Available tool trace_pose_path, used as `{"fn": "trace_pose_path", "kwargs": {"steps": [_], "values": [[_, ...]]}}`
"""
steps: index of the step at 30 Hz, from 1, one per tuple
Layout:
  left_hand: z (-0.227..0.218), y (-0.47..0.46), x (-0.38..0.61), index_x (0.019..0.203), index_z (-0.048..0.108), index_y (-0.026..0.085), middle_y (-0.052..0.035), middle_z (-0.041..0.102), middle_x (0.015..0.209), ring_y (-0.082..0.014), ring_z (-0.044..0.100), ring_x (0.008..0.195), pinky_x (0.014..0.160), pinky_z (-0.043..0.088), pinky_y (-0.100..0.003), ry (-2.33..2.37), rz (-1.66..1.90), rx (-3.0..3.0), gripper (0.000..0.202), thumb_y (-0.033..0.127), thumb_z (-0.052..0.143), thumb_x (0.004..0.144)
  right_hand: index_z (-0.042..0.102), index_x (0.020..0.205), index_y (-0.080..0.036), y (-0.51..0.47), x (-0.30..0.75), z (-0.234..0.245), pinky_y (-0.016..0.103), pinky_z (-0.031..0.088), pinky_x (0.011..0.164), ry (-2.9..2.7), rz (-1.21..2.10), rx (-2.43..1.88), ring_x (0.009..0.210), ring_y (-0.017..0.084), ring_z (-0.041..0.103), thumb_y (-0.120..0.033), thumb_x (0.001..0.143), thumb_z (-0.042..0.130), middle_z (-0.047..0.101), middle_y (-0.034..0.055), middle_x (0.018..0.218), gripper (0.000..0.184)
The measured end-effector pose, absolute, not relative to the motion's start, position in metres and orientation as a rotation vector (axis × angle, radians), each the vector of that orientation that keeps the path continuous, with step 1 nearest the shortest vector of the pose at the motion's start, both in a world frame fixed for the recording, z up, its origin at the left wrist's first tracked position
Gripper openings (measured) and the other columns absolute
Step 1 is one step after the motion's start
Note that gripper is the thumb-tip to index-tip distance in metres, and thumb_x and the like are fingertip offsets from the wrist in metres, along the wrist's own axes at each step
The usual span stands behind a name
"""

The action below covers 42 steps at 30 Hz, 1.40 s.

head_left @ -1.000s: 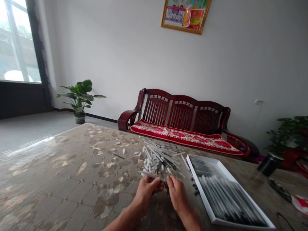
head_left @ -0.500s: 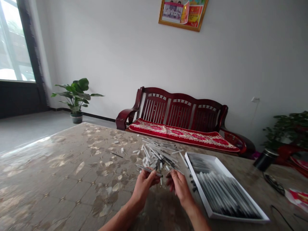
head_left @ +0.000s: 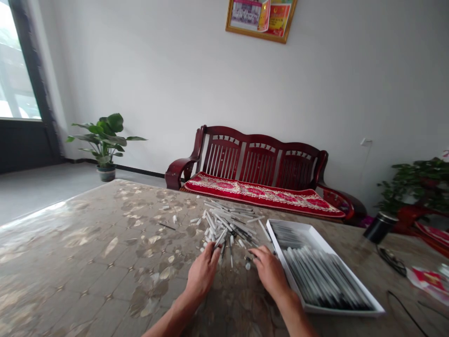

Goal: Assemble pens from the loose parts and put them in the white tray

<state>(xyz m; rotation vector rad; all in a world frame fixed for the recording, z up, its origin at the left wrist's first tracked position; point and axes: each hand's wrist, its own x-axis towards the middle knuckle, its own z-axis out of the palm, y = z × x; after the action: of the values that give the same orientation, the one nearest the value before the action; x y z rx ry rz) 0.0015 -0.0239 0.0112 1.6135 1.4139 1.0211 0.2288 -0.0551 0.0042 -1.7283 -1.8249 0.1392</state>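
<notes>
My left hand (head_left: 204, 267) is closed on a slim pen barrel (head_left: 219, 238) at the near edge of a loose pile of pen parts (head_left: 224, 220). These are clear and white tubes, dark refills and short white caps. My right hand (head_left: 269, 269) reaches over the table with its fingers stretched out and apart. Just beside its fingertips lie small dark and whitish pieces (head_left: 248, 266), too small to name exactly. Right of that hand stands a white shallow box (head_left: 293, 281) with rows of clear pens (head_left: 326, 276) with black ends.
The patterned tabletop (head_left: 105, 262) stretches left, with a lone dark refill (head_left: 167, 226) and a few caps on it. A black cylinder (head_left: 380, 227), cables (head_left: 391, 261) and a red packet (head_left: 430, 281) lie at right. A wooden bench (head_left: 259, 159) stands behind the table.
Both hands have moved apart and lower. The pen that lay across the left fingers now points away toward the pile. My right hand has opened out toward the small pieces. The view has shifted slightly.
</notes>
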Motion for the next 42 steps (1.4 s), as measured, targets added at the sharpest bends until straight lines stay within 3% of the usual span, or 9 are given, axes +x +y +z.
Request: {"fn": "trace_pose_path", "kwargs": {"steps": [3, 10, 16, 25, 34, 37, 42], "values": [[0.013, -0.025, 0.000, 0.098, 0.068, 0.028, -0.0068, 0.075, 0.104, -0.0257, 0.066, 0.099, 0.079, 0.042, -0.028, 1.451, 0.963, 1.693, 0.034, 0.044, 0.040, 0.091, 0.073, 0.100, -0.029, -0.053, 0.222, 0.005, 0.026, 0.046, 0.079, -1.903, 0.102, -1.764, 0.093, 0.021, 0.065, -0.014, 0.083, 0.052, 0.068, 0.0043, 0.098, 0.031], [0.013, -0.028, 0.002, 0.097, 0.075, 0.029, -0.0043, 0.074, 0.094, -0.0235, 0.063, 0.095, 0.082, 0.041, -0.028, 1.470, 0.930, 1.914, 0.027, 0.034, 0.050, 0.087, 0.069, 0.080, -0.027, -0.049, 0.218, 0.001, 0.027, 0.046, 0.072, -1.804, 0.031, -1.722, 0.084, 0.020, 0.065, -0.015, 0.082, 0.056, 0.069, 0.0026, 0.086, 0.018], [0.010, -0.028, 0.004, 0.096, 0.077, 0.032, -0.0046, 0.072, 0.089, -0.0250, 0.062, 0.093, 0.081, 0.041, -0.029, 1.403, 0.960, 1.956, 0.025, 0.032, 0.056, 0.084, 0.068, 0.086, -0.022, -0.047, 0.211, 0.000, 0.027, 0.054, 0.058, -1.460, 0.452, -1.440, 0.069, 0.019, 0.066, -0.027, 0.085, 0.049, 0.068, 0.0052, 0.086, 0.020], [0.003, -0.020, 0.003, 0.097, 0.075, 0.026, -0.0050, 0.075, 0.097, -0.0244, 0.065, 0.096, 0.087, 0.043, -0.030, 1.378, 1.111, 1.714, 0.026, 0.033, 0.055, 0.083, 0.070, 0.086, -0.022, -0.044, 0.214, -0.007, 0.033, 0.052, 0.079, -1.487, 0.253, -1.506, 0.083, 0.022, 0.067, -0.018, 0.074, 0.054, 0.072, 0.0060, 0.087, 0.020], [-0.001, -0.003, -0.006, 0.095, 0.071, 0.018, -0.0049, 0.072, 0.082, -0.0217, 0.062, 0.078, 0.071, 0.045, -0.028, 1.270, 1.433, 1.215, 0.041, 0.053, 0.059, 0.078, 0.070, 0.097, -0.020, -0.044, 0.222, -0.015, 0.032, 0.050, 0.085, -1.582, 0.118, -1.636, 0.093, 0.022, 0.067, -0.015, 0.081, 0.046, 0.071, 0.0079, 0.098, 0.029], [-0.002, 0.002, -0.010, 0.095, 0.070, 0.017, -0.0048, 0.071, 0.081, -0.0206, 0.060, 0.075, 0.070, 0.046, -0.028, 1.291, 1.509, 1.126, 0.047, 0.058, 0.056, 0.076, 0.069, 0.104, -0.017, -0.040, 0.223, -0.013, 0.031, 0.049, 0.089, -1.662, 0.080, -1.720, 0.101, 0.023, 0.065, -0.012, 0.082, 0.043, 0.069, 0.0108, 0.106, 0.034], [-0.005, 0.005, -0.011, 0.096, 0.070, 0.018, -0.0060, 0.072, 0.086, -0.0222, 0.062, 0.080, 0.073, 0.046, -0.031, 1.309, 1.534, 1.155, 0.042, 0.053, 0.056, 0.077, 0.061, 0.125, -0.018, -0.029, 0.219, 0.002, 0.027, 0.045, 0.094, -1.861, 0.116, -1.911, 0.110, 0.021, 0.062, -0.009, 0.086, 0.042, 0.064, 0.0115, 0.120, 0.044]]}}
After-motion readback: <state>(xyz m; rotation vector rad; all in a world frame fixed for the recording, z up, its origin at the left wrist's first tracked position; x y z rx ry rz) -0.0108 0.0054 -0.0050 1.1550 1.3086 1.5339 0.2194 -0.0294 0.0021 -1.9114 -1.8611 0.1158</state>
